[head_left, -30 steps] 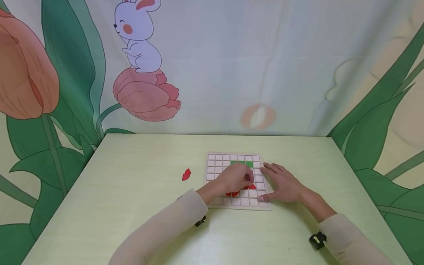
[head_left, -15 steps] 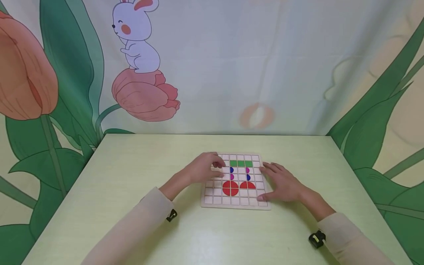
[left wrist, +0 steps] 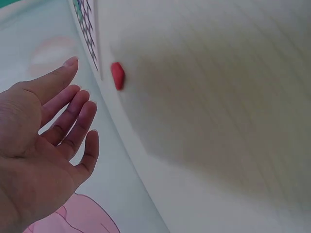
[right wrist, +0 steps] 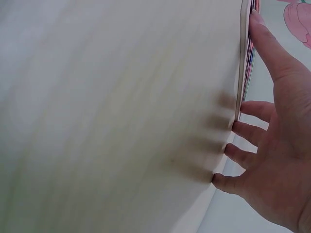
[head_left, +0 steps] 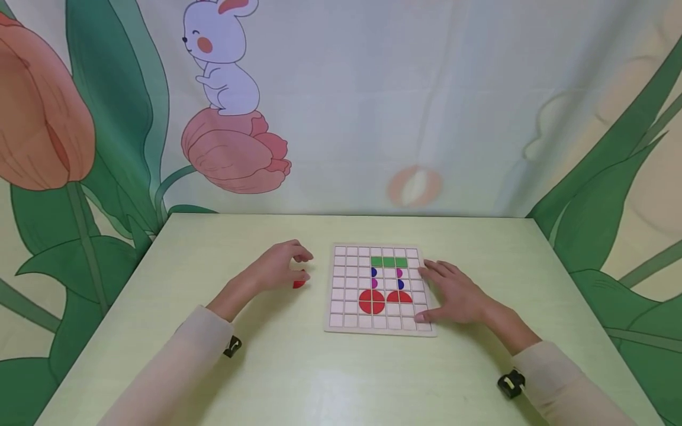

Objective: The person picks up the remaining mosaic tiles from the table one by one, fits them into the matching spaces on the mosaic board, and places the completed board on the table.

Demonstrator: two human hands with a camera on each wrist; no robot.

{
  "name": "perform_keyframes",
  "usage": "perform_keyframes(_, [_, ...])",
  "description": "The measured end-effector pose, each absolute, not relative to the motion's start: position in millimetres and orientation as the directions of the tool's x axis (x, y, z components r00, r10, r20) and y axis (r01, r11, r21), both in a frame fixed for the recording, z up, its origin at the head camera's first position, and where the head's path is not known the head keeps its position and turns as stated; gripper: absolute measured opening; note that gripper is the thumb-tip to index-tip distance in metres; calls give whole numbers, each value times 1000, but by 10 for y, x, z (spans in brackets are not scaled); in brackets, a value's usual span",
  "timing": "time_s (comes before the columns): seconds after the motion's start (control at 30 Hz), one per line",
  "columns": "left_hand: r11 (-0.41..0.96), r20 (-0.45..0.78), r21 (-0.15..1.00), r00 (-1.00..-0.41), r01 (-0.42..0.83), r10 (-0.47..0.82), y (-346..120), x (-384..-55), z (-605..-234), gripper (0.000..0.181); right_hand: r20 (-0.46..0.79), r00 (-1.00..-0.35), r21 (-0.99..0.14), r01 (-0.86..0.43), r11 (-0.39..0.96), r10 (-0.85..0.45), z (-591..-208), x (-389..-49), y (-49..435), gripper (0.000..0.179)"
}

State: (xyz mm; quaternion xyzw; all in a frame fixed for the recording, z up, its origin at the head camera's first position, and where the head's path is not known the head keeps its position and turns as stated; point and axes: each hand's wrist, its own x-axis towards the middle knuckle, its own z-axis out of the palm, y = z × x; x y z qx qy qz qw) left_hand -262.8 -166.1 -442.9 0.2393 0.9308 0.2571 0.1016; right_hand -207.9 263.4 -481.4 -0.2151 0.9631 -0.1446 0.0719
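Note:
My left hand (head_left: 277, 266) hovers over the table left of the board, fingers parted and nothing between them. Just beneath its thumb lie red pieces (head_left: 299, 284), partly hidden in the head view; the left wrist view shows them as one red shape (left wrist: 117, 76) on the table, apart from the fingers. A square white gridded board (head_left: 346, 322) lies flat at the middle. On it are green squares (head_left: 389, 261), small blue and magenta half-rounds, a full red circle (head_left: 371, 302) and a red half circle (head_left: 399, 297). My right hand (head_left: 460, 296) rests along the board's right edge, fingers spread.
The pale wooden table (head_left: 341, 378) ends at the back against a printed curtain (head_left: 341, 118) with tulips and a rabbit. Each wrist carries a small black strap device (head_left: 511, 384).
My left hand has withdrawn from the board and moved left to the loose red pieces. The red circle on the board is now in full view. My right hand has stayed in place.

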Motion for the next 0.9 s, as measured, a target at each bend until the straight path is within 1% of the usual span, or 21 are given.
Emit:
perform_keyframes(0.13, [782, -104, 524, -886, 337, 451, -1759, -2631, -4479, 38, -75, -896, -309, -396, 865, -437, -4808, -2078, 2640, 117])
perform_keyframes(0.23, [796, -125, 513, -889, 323, 441, -1788, -2630, -4520, 35, -73, -896, -308, -397, 865, -437, -4809, -2081, 2640, 117])
perform_keyframes(0.47, [780, -74, 493, -874, 386, 480, -1827, -2641, -4638, 25, -72, -894, -307, -401, 863, -442, -4832, -2094, 2647, 118])
perform_keyframes(0.73, [758, -31, 519, -877, 396, 479, -1811, -2647, -4688, 16, -68, -893, -301, -407, 863, -445, -4819, -2080, 2636, 118])
perform_keyframes(0.9, [760, -59, 546, -888, 353, 455, -1758, -2655, -4703, 11, -58, -892, -303, -412, 859, -448, -4817, -2069, 2637, 116])
